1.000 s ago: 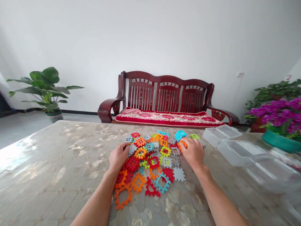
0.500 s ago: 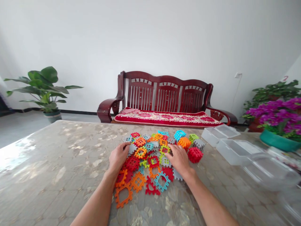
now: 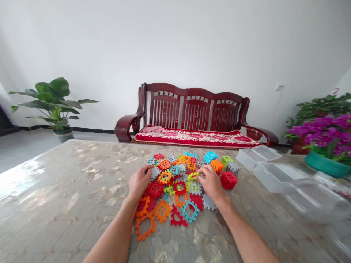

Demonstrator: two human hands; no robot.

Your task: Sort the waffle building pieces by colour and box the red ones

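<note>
A pile of colourful plastic interlocking tiles (image 3: 161, 210) lies on the table, with toothed edges and several cut-out shapes. My right hand (image 3: 211, 182) pinches a yellow-green interlocking tile (image 3: 194, 176) between thumb and fingers, tipped so that it shows nearly edge-on above the pile. At the pile's left edge rests my left hand (image 3: 139, 179), its fingers bent and drawn together beside a plain grey tile (image 3: 155, 172); what they hold, if anything, is hidden. Close to my right hand stand cube-like stacks: a red one (image 3: 228, 180), an orange one (image 3: 216, 166) and a blue one (image 3: 210, 157).
Clear plastic boxes (image 3: 270, 175) stand on the table (image 3: 68, 197) to the right. Behind them is a teal pot (image 3: 326, 163) with purple flowers. A wooden bench (image 3: 192, 109) with a red cover sits beyond the far edge, and a leafy plant (image 3: 56, 102) at the left.
My right hand has taken hold of the yellow-green tile and tilted it up from the pile. The left hand stays at the same spot. The view has shifted slightly.
</note>
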